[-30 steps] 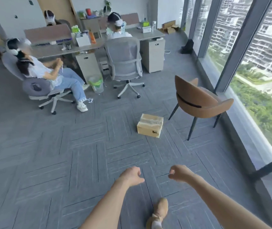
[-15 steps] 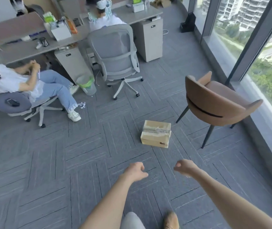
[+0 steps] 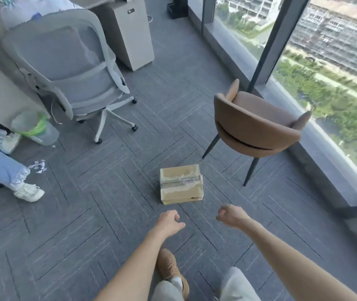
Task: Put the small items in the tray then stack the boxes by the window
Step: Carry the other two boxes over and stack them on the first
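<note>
- Two bare hands, left hand (image 3: 170,220) and right hand (image 3: 230,216), loosely curled, hold nothing.
- Taped tan cardboard box (image 3: 180,184) lies on the grey carpet just ahead; brown shell chair (image 3: 255,124) near it.

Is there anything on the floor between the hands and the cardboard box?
Head view: only bare grey carpet between the left hand, right hand and cardboard box.

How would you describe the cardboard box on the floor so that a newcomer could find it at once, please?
Start at the tall window on the right, then find the brown chair beside it. The cardboard box lies on the grey carpet just left of that chair's legs; it is the only tan, taped carton on the floor.
</note>
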Action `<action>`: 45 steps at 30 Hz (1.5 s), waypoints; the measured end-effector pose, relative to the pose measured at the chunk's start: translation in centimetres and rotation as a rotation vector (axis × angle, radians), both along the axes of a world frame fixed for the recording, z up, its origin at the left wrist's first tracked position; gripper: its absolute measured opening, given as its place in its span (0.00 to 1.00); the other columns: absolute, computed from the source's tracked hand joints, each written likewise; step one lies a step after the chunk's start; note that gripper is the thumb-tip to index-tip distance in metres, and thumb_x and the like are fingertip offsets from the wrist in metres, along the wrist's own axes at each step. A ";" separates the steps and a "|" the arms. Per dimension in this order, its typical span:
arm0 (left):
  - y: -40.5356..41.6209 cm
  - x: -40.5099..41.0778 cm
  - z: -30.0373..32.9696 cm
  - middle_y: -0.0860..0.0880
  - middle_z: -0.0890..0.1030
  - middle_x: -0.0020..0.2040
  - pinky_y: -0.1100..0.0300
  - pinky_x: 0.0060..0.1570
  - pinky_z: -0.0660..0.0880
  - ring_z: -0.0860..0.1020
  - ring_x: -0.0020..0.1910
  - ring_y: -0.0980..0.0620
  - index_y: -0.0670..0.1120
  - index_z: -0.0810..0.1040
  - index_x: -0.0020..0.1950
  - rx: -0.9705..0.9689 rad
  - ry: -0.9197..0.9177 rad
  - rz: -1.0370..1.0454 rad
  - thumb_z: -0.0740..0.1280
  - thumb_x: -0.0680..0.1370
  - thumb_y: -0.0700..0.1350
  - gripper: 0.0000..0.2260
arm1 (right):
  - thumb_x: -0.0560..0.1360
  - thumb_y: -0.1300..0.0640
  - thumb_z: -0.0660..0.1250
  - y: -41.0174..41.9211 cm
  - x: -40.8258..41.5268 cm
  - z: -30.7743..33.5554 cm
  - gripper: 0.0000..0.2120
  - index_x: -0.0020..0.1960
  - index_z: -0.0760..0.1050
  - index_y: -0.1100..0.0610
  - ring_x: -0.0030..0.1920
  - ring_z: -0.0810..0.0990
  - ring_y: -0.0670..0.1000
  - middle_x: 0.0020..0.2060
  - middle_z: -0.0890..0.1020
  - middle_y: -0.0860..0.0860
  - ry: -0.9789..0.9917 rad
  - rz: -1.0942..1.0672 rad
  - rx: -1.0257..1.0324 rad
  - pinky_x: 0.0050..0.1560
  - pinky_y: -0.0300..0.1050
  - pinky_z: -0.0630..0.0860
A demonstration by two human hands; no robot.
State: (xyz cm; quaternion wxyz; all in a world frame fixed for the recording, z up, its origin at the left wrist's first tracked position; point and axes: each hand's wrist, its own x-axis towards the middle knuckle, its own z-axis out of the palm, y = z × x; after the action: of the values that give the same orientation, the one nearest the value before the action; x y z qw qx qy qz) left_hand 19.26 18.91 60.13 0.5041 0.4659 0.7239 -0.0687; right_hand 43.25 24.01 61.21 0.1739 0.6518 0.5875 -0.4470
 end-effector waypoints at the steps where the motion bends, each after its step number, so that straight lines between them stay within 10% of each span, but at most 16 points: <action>1: 0.7 -0.7 -1.3 0.48 0.75 0.63 0.55 0.59 0.74 0.76 0.59 0.49 0.47 0.76 0.63 -0.014 0.004 -0.001 0.69 0.77 0.52 0.17 | 0.77 0.52 0.64 0.6 -0.4 -1.4 0.14 0.58 0.79 0.57 0.56 0.80 0.54 0.56 0.83 0.53 0.004 -0.022 -0.013 0.57 0.47 0.77; 21: 7.1 -7.2 -43.5 0.49 0.77 0.63 0.59 0.49 0.68 0.74 0.53 0.52 0.47 0.74 0.66 -0.094 0.042 0.098 0.69 0.78 0.52 0.19 | 0.78 0.50 0.68 9.9 -2.4 -44.8 0.24 0.72 0.71 0.54 0.47 0.82 0.51 0.65 0.79 0.52 0.059 -0.233 -0.059 0.52 0.46 0.80; 28: 9.3 -8.9 -59.3 0.44 0.73 0.71 0.56 0.55 0.71 0.75 0.63 0.47 0.42 0.68 0.73 -0.018 0.098 0.189 0.69 0.79 0.50 0.25 | 0.75 0.52 0.73 12.3 -3.9 -60.5 0.34 0.77 0.62 0.57 0.60 0.79 0.54 0.69 0.75 0.56 0.064 -0.257 0.007 0.60 0.49 0.77; 33: 11.1 -9.7 -65.8 0.43 0.69 0.75 0.48 0.71 0.69 0.70 0.72 0.43 0.43 0.60 0.78 0.129 -0.001 0.453 0.76 0.75 0.48 0.37 | 0.69 0.56 0.79 13.6 -3.4 -67.2 0.31 0.68 0.70 0.54 0.58 0.78 0.53 0.63 0.79 0.52 0.258 -0.508 0.116 0.62 0.55 0.75; 38: 12.0 -10.6 -68.3 0.54 0.75 0.55 0.52 0.64 0.71 0.76 0.57 0.50 0.48 0.71 0.58 0.195 -0.121 0.645 0.80 0.71 0.47 0.23 | 0.64 0.54 0.82 14.6 -3.8 -69.7 0.32 0.65 0.75 0.56 0.51 0.80 0.45 0.51 0.82 0.47 0.361 -0.535 0.117 0.56 0.45 0.76; 45: 13.0 -12.4 -67.4 0.52 0.81 0.58 0.58 0.56 0.73 0.79 0.57 0.54 0.48 0.73 0.67 0.259 -0.292 0.682 0.83 0.65 0.44 0.34 | 0.47 0.45 0.86 15.6 -3.9 -69.4 0.54 0.69 0.69 0.51 0.57 0.82 0.51 0.56 0.83 0.49 0.530 -0.562 0.199 0.60 0.55 0.78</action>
State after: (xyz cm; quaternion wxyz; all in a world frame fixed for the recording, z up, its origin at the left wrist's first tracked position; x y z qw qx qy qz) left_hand 6.88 31.90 -7.29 0.5328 0.2631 0.7604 0.2620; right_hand 39.40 39.56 -8.20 -0.1767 0.6629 0.4512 -0.5707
